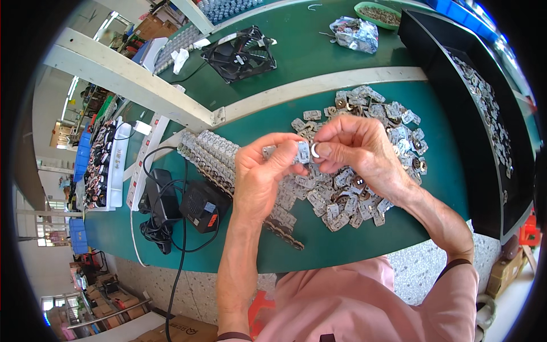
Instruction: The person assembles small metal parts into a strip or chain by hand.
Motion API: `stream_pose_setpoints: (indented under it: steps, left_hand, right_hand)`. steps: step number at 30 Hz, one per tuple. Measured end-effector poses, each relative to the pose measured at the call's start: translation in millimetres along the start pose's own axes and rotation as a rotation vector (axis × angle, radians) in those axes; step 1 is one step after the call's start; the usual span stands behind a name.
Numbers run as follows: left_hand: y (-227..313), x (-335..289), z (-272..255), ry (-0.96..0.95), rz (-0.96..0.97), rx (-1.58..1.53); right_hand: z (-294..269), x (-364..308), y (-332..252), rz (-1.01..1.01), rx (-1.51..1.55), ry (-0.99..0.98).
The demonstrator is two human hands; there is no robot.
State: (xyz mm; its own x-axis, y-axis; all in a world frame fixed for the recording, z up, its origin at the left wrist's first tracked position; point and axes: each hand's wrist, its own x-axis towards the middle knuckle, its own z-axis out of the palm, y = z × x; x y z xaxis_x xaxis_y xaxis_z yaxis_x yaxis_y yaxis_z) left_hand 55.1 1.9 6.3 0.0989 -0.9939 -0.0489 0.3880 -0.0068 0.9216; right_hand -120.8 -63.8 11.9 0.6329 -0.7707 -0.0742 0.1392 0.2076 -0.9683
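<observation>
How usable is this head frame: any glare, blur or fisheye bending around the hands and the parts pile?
Head view: strong fisheye, the white beam and table edge curve, corners are black. Even daylight, soft shadows, windows at left blown out. The left hand, right hand, the small grey part between them and the parts pile are sharp; rim detail smears.

We see our own two bare forearms coming up from the lower edge, with no gloves, rings or watch on the left hand [259, 176] or the right hand [359, 151]. We wear a pink short-sleeved top with dark-edged cuffs.
</observation>
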Motion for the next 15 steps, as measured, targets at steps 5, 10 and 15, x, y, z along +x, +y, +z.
stream_pose_setpoints:
  steps: [5, 10, 15]
  left_hand:
    - [-1.3, -0.1, 3.5, 0.002, 0.006, 0.061]
    - [-2.5, -0.4, 2.4, 0.001, 0.015, 0.072]
    - [-0.8, 0.9, 4.0, 0.045, 0.010, 0.053]
  right_hand:
    - [-2.7, -0.1, 4.7, -0.009, 0.030, 0.006]
    - [0.4, -0.1, 7.4, -0.006, -0.011, -0.001]
    - [0.6, 1.1, 6.9, -0.025, 0.010, -0.006]
